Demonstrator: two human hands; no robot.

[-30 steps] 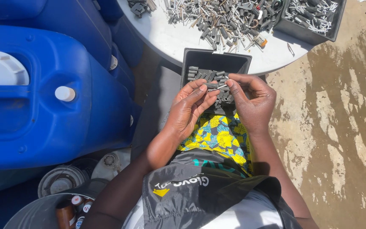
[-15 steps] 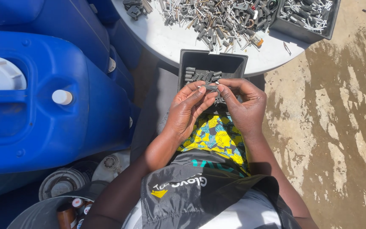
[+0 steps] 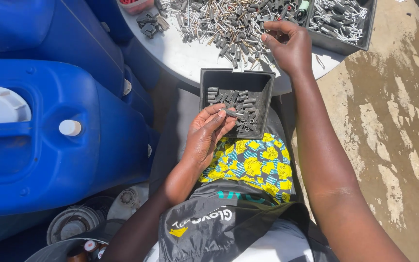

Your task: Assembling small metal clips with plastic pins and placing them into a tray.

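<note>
— What has the left hand (image 3: 208, 136) got?

— A small grey metal sleeve (image 3: 231, 114), pinched between the thumb and the tip of the forefinger. The other fingers (image 3: 214, 127) curl loosely beneath it. The hand sits just over the near edge of the black square tray (image 3: 263, 97) resting on the lap.

— And what's in that tray?

— A heap of the same short grey sleeves (image 3: 238, 104), lying every way, mostly toward the middle and near side.

— Where is the right hand (image 3: 289, 46)?

— Stretched out to the round white surface (image 3: 190, 56), palm down on the pile of mixed metal pins and sleeves (image 3: 224, 24) near its front edge. The fingers are bent into the pile; whether they have closed on a piece I cannot tell.

— Anything else on that surface?

— A second black tray (image 3: 364, 34) at the far right edge, holding more pins, and a small cluster of dark parts (image 3: 149, 24) at the left.

— And to the side?

— Large blue plastic jerrycans (image 3: 49, 145) stand to the left, one with a white cap (image 3: 70, 127).
</note>
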